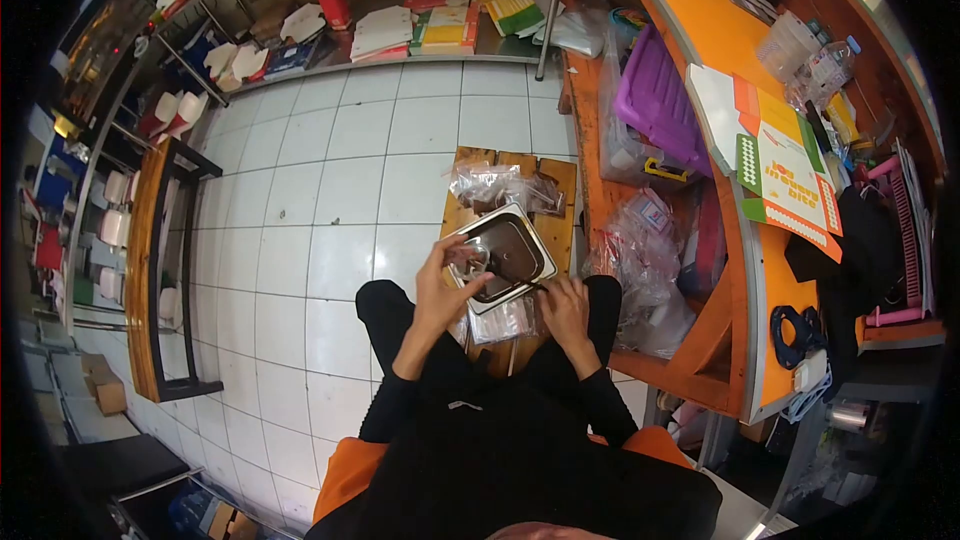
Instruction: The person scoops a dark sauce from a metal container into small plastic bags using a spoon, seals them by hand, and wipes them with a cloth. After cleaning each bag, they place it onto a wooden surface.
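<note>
Just below the middle of the frame, a stainless steel tray (pixel 510 255) sits skewed on a small wooden slatted stool (pixel 470 165), drawn in close between the seated person's black-clad knees so both hands reach it without stretching. One tray and one stool can be counted. The left hand (pixel 443 288) is raised at the tray's left rim with its fingers bent and drawn together against the thumb, as if pinching; whether they pinch the rim itself or some small clear thing is too blurred to tell. The right hand (pixel 567 308) lies low at the tray's lower right corner, knuckles up and fingers curled down onto the clear plastic packets (pixel 500 322) that poke out from under the tray's near edge, seemingly pressing them flat; whether it grips any cannot be told. A second heap of crumpled plastic bags (pixel 500 185) lies at the far end of the stool, just above the tray, so two clusters of plastic share the seat. To the right, a bulging clear sack (pixel 640 250) leans on a shelf under the orange counter (pixel 720 40), which carries one purple crate (pixel 655 95) and a stack of printed cardboard sheets (pixel 790 175), all within an arm's swing. White floor tiles (pixel 330 190) fill the left half
</note>
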`<action>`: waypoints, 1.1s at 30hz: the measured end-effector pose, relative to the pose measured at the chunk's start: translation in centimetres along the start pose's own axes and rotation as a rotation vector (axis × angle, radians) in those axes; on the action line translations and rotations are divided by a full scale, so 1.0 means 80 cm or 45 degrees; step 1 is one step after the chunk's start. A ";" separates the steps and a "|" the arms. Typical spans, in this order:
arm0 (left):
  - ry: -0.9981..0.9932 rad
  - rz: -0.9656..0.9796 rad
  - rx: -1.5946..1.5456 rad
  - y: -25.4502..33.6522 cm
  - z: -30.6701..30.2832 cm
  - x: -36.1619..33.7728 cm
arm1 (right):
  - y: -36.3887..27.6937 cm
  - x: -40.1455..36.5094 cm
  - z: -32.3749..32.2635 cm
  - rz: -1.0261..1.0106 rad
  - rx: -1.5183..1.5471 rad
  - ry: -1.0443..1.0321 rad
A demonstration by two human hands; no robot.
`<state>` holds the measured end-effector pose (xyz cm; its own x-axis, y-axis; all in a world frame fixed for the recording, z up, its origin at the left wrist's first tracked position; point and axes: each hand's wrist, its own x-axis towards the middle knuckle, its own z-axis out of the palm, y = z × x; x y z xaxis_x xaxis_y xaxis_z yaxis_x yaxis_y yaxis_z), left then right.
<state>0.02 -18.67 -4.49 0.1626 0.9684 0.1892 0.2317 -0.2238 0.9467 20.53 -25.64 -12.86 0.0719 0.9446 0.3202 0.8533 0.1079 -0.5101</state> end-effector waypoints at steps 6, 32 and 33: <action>-0.012 -0.099 -0.104 0.009 0.045 -0.016 | -0.098 0.048 -0.035 0.006 0.543 0.226; -0.024 0.171 0.034 0.039 0.027 -0.022 | -0.111 0.062 -0.084 -0.042 0.794 0.090; -0.011 0.154 0.029 0.040 0.027 -0.023 | -0.111 0.062 -0.083 -0.054 0.772 0.095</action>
<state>2.53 -21.41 -2.38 0.1991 0.9331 0.2995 0.2312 -0.3417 0.9109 16.72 -23.95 -1.46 0.0992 0.9136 0.3943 0.4118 0.3231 -0.8521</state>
